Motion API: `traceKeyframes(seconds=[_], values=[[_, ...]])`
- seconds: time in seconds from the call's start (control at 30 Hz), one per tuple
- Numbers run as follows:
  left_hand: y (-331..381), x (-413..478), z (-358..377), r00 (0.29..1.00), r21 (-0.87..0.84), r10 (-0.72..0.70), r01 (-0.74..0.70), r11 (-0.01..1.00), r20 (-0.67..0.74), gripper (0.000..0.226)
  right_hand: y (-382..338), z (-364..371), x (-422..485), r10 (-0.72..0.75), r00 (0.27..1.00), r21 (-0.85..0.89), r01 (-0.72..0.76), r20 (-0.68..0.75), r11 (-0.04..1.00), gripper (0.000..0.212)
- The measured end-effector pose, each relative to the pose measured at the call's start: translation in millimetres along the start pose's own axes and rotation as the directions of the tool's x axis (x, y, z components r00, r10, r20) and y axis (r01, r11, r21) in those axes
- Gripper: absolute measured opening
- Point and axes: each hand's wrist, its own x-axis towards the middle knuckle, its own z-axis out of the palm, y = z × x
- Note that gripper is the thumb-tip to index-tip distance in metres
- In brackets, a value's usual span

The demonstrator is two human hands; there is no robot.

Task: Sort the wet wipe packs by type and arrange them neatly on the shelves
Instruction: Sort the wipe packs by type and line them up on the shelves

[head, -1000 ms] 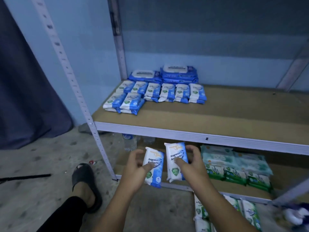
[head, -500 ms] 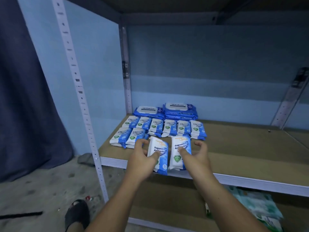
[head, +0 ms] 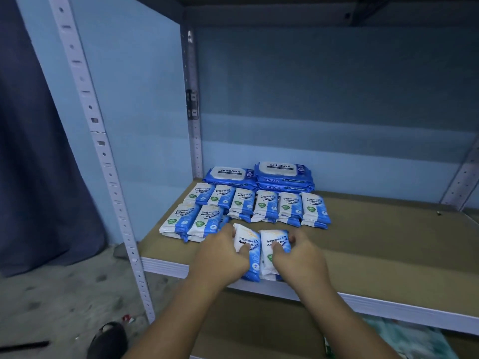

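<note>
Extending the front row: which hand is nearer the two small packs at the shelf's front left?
Left. The left hand, gripping one pack, is just right of the two front packs; the right hand, gripping another pack, is farther right.

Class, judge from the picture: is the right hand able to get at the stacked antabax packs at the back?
Probably not yet: the right hand grips a small antibacterial wipes pack, and a row of small packs lies before the antabax stack. Space above them looks free for reaching over.
</note>
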Motion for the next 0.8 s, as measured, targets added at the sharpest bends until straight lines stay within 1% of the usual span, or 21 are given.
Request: traceKeyframes(seconds=[0.07, 0.13, 0.2, 0.3, 0.37, 0.43, 0.47, 0.57, 0.67, 0.8], values=[[-2, 2, -3, 0.998, 0.191, 0.047, -0.041, 0.981, -0.027, 0.037, 5, 2, -1, -0.030, 0.997, -0.039, 0.028, -0.071, 0.999, 0.028], [-5, 2, -6, 0.995, 0.293, 0.079, -0.057, 0.954, -0.063, 0.039, 11, 4, -4, -0.097, 0.988, 0.006, 0.098, -0.122, 0.995, 0.034], [-7, -2, -7, 0.986, 0.321, 0.125, -0.083, 0.943, -0.112, 0.040, 17, 3, -11, -0.228, 0.963, 0.054, 0.238, -0.147, 0.970, 0.036], [-11, -14, -9, 0.950, 0.281, 0.251, -0.193, 0.940, -0.186, 0.037, 26, -1, -24, -0.434, 0.894, -0.009, 0.436, -0.116, 0.900, 0.040], [-16, -25, -10, 0.919, 0.282, 0.352, -0.295, 0.913, -0.179, 0.036, 32, -4, -30, -0.503, 0.861, -0.055, 0.500, -0.069, 0.864, 0.039], [-21, -36, -10, 0.897, 0.292, 0.424, -0.376, 0.879, -0.123, 0.038, 37, -7, -33, -0.546, 0.838, -0.075, 0.543, -0.019, 0.836, 0.040], [-22, -41, -10, 0.897, 0.293, 0.434, -0.394, 0.871, -0.086, 0.039, 38, -8, -34, -0.563, 0.826, -0.081, 0.561, 0.000, 0.824, 0.040], [-29, -46, -4, 0.915, 0.304, 0.402, -0.382, 0.873, -0.004, 0.045, 44, -9, -33, -0.595, 0.803, -0.111, 0.593, 0.023, 0.797, 0.042], [-33, -43, 4, 0.919, 0.313, 0.395, -0.373, 0.873, -0.006, 0.044, 49, -6, -32, -0.595, 0.803, -0.150, 0.591, 0.016, 0.793, 0.040], [-37, -36, 14, 0.921, 0.305, 0.388, -0.359, 0.882, -0.039, 0.047, 52, 0, -30, -0.591, 0.806, -0.202, 0.574, -0.032, 0.794, 0.034]])
